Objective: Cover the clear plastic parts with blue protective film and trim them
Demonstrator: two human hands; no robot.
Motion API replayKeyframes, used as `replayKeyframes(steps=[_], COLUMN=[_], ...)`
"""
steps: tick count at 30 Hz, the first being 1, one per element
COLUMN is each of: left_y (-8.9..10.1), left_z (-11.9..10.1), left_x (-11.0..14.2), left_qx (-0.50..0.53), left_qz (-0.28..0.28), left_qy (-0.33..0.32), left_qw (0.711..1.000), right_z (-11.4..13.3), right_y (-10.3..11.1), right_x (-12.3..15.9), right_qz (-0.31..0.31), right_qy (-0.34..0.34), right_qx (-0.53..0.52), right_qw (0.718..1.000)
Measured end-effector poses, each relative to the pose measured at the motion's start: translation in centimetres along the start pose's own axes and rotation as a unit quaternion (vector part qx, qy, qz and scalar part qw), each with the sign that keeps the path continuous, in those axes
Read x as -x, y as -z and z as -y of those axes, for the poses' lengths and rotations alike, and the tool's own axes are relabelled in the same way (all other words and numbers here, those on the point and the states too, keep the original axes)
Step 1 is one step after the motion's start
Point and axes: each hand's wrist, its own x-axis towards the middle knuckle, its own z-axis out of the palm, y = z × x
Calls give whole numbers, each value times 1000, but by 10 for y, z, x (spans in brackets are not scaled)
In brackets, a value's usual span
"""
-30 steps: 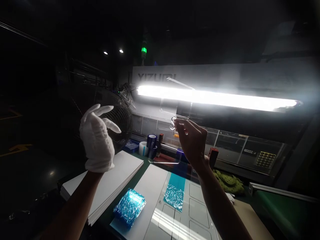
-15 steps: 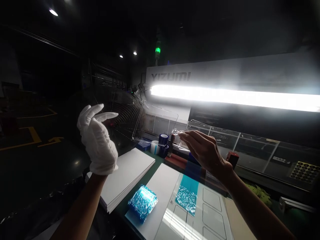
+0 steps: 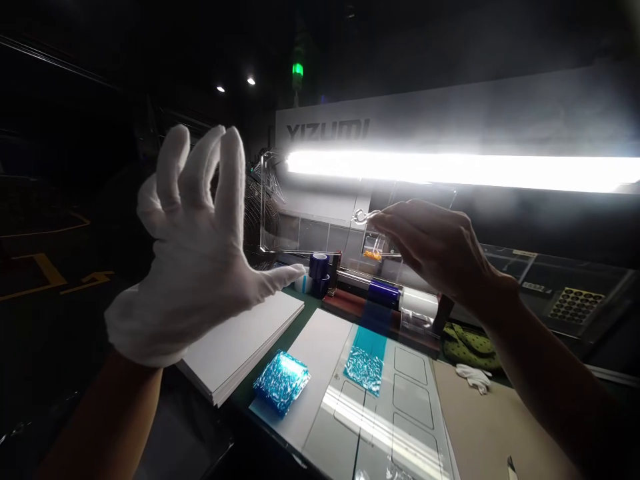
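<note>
My right hand [image 3: 440,247], bare, pinches a small curled tab at the top of a clear plastic plate [image 3: 320,220] and holds the plate upright in front of the bright light bar [image 3: 475,171]. The plate is nearly see-through; only its edges show. My left hand [image 3: 195,253] wears a white glove and is raised to the left with its fingers spread. Its thumb tip reaches to the plate's lower left corner; whether it touches is unclear.
Below lie a stack of white sheets [image 3: 240,347], a crumpled blue film wad [image 3: 281,381], a blue film strip [image 3: 364,370] on a grey mat with outlined rectangles, blue tape rolls [image 3: 319,267], a green cloth [image 3: 470,345], a spare white glove [image 3: 473,377] and brown cardboard [image 3: 480,427]. A wire fan [image 3: 257,213] stands behind.
The view has dropped and closed in. My right hand has raised the plate back toward the light. My gloved left hand has moved nearer and spread wider, thumb now reaching the plate's corner.
</note>
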Motion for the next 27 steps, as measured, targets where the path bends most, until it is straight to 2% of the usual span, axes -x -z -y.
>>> replayKeyframes(steps=[2, 4, 8, 12, 18, 22, 25, 27], left_y=[-2, -6, -19, -30, -41, -63, -87, -102], left_z=[-7, -13, -25, -34, -43, -43, -38, -33], left_x=[-4, -7, -16, -25, -31, -10, 25, 54], left_qx=[-110, -154, -128, -98, -37, -27, -16, 10], left_qz=[41, 37, 0, 26, 64, 121, 151, 162], left_qy=[-42, -62, -81, -71, -113, -133, -131, -121], left_qw=[992, 986, 988, 992, 991, 983, 980, 979], right_z=[-4, -6, -10, -13, -5, 7, 19, 27], right_y=[6, 10, 15, 21, 20, 17, 19, 19], right_x=[0, 1, 3, 5, 11, 31, 61, 84], right_qz=[5, 11, 32, 49, 90, 122, 148, 189], right_qy=[-5, -8, -10, -4, -6, -23, -76, -112], right_qx=[13, 23, 20, 14, 4, -21, -42, -58], right_qw=[1000, 1000, 999, 999, 996, 992, 985, 974])
